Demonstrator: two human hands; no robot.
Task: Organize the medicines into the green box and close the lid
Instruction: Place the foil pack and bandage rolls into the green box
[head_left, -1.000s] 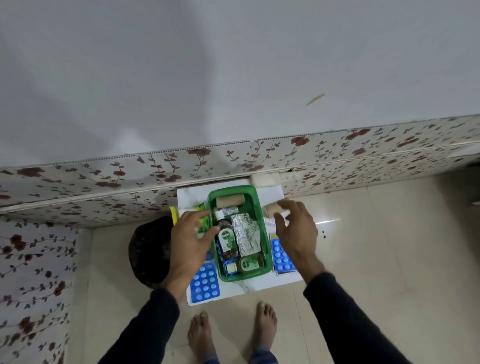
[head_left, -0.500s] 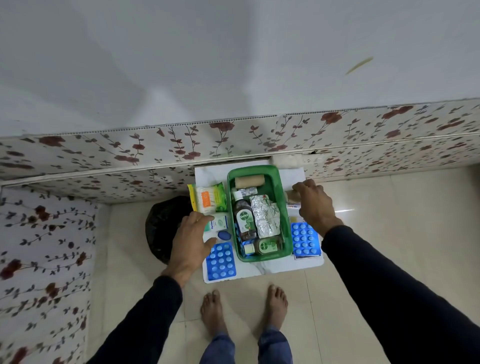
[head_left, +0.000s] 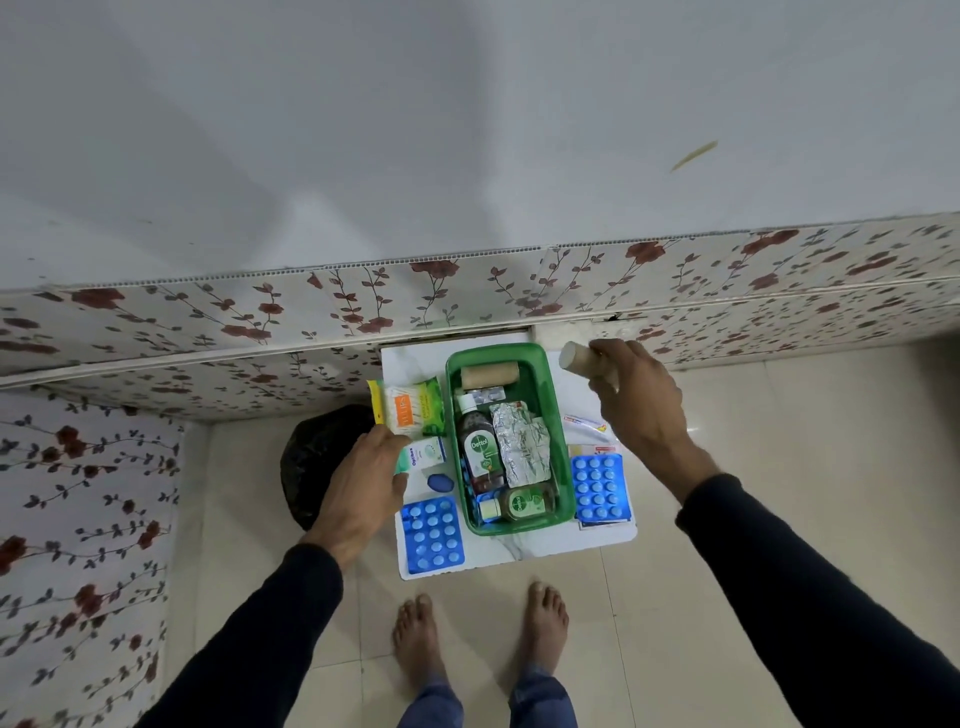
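Observation:
The green box (head_left: 566, 441) stands open on a small white table (head_left: 519, 548). Inside it lie a beige bandage roll, a Dettol bottle (head_left: 480, 449), silver foil strips (head_left: 521, 441) and a smaller Dettol bottle (head_left: 522, 503). My right hand (head_left: 636, 402) is lifted above the table to the right of the box, shut on a second beige bandage roll (head_left: 577, 357). My left hand (head_left: 363, 480) rests at the table's left edge, its fingers on a white and teal medicine carton (head_left: 428, 452). No lid is in view.
Left of the box lie a green and orange packet (head_left: 410, 408), a blue oval item (head_left: 440, 483) and a blue blister pack (head_left: 432, 535). Another blue blister pack (head_left: 600, 488) and a white tube (head_left: 584, 422) lie to the right. A black bag (head_left: 317, 457) sits on the floor.
My right hand has picked the bandage roll up from the table's right rear and raised it. My left hand has stayed on the white carton.

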